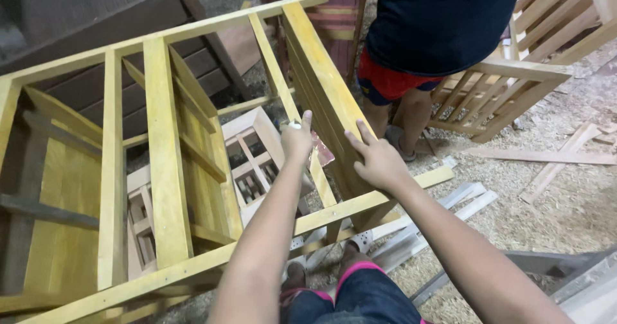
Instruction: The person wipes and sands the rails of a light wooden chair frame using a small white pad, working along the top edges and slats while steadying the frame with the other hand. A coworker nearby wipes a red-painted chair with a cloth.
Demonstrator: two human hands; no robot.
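A large yellow-stained wooden frame (164,150) lies tilted in front of me, its slats and rails filling the left and middle. My left hand (297,139) is closed around a small piece of reddish sandpaper (321,150) and presses it against a thin yellow rail. My right hand (379,160) rests flat with fingers spread on the frame's wide slanted board (321,86), just right of the sandpaper.
Another person in a dark shirt and red shorts (411,47) stands close behind the frame. An unpainted wooden frame (508,80) leans at the right. Loose planks (546,157) and sawdust cover the floor. A small unpainted lattice piece (250,163) lies under the yellow frame.
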